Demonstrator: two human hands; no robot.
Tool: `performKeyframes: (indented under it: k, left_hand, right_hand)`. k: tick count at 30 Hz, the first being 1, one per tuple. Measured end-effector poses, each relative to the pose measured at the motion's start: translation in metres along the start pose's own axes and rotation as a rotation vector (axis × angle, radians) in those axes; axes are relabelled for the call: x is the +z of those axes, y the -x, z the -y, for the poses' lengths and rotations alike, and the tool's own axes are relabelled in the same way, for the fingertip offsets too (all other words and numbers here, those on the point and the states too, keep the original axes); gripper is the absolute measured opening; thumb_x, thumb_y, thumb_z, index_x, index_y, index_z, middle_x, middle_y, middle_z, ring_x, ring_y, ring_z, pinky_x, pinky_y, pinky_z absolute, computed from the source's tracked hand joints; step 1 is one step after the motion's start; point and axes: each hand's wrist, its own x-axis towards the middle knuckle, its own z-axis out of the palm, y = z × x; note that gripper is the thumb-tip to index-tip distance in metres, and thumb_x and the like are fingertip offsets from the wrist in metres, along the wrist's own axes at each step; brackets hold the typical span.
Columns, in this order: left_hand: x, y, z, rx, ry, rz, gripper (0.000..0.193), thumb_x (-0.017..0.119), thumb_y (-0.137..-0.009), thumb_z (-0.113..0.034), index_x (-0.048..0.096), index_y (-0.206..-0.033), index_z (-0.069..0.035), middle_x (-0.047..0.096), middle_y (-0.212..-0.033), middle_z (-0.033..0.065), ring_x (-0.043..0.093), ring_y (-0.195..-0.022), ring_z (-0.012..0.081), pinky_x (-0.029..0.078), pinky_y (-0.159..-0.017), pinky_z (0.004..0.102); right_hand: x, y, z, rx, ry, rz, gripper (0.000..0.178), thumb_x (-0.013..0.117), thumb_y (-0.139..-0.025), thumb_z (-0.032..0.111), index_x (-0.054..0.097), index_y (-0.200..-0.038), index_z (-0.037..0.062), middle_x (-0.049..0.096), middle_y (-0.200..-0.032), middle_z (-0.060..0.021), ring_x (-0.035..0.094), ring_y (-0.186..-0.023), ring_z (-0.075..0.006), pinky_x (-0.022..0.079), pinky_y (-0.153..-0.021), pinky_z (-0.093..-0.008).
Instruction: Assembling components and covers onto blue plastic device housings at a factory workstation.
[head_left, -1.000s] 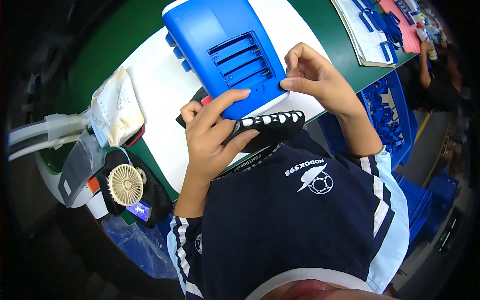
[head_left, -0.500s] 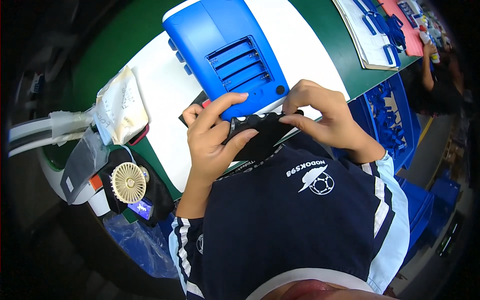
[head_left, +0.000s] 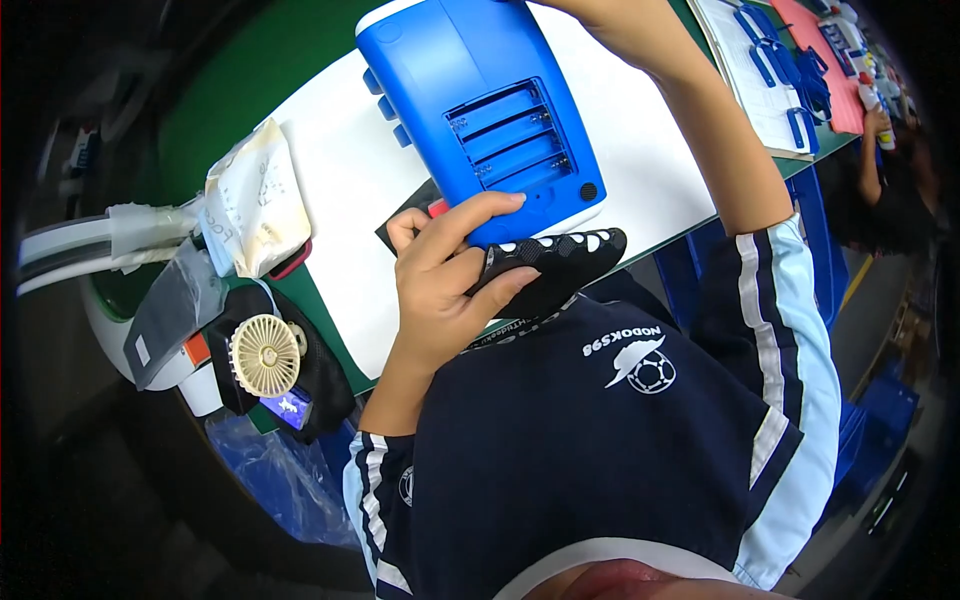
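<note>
A blue plastic device (head_left: 430,60) lies back up, its open battery compartment (head_left: 515,135) showing bare slots and springs. My left hand (head_left: 435,275) pinches a black sheet of round pads (head_left: 555,262) between thumb and fingers, its index finger lying on the device's near edge. White gaps show along the sheet's upper edge. One round black pad (head_left: 588,190) sits at the device's near right corner. My right hand (head_left: 600,22) reaches to the device's far right corner, its fingers mostly cut off by the top of the picture. Under the near left side is a dark piece with red (head_left: 437,208).
A white sheet (head_left: 350,290) covers part of the green table (head_left: 215,85). At left are a wrinkled paper packet (head_left: 258,200), a small cream fan (head_left: 265,355) and a phone (head_left: 290,408). Blue straps (head_left: 765,55) lie on papers at far right; another person's hand (head_left: 877,122) is beyond.
My right hand has left the edge of the black sheet and moved up to the device's far right corner. The left hand keeps the sheet and stays against the device.
</note>
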Motion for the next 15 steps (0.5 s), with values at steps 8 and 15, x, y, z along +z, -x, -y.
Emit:
performKeyframes:
  k: [8, 15]
  left_hand:
    - [-0.0011, 0.0002, 0.0011, -0.007, 0.022, 0.011, 0.041, 0.075, -0.065, -0.027, 0.044, -0.051, -0.005, 0.064, -0.108, 0.0065, 0.047, -0.061, 0.0139, 0.026, -0.07, 0.0309]
    - [-0.002, -0.0012, 0.0016, -0.027, 0.032, 0.034, 0.042, 0.076, -0.064, -0.027, 0.043, -0.051, -0.006, 0.063, -0.109, 0.0056, 0.047, -0.06, 0.014, 0.026, -0.069, 0.0309]
  right_hand:
    - [0.0034, -0.0025, -0.0018, 0.059, -0.084, -0.002, 0.012, 0.063, -0.083, 0.011, 0.062, -0.087, -0.0007, 0.063, -0.087, -0.0037, 0.057, -0.077, -0.0078, 0.046, -0.074, -0.0217]
    - [0.0054, -0.0012, -0.0056, 0.053, -0.112, -0.03, 0.013, 0.062, -0.084, 0.011, 0.062, -0.09, -0.0008, 0.063, -0.086, -0.0033, 0.057, -0.077, -0.0077, 0.046, -0.073, -0.0211]
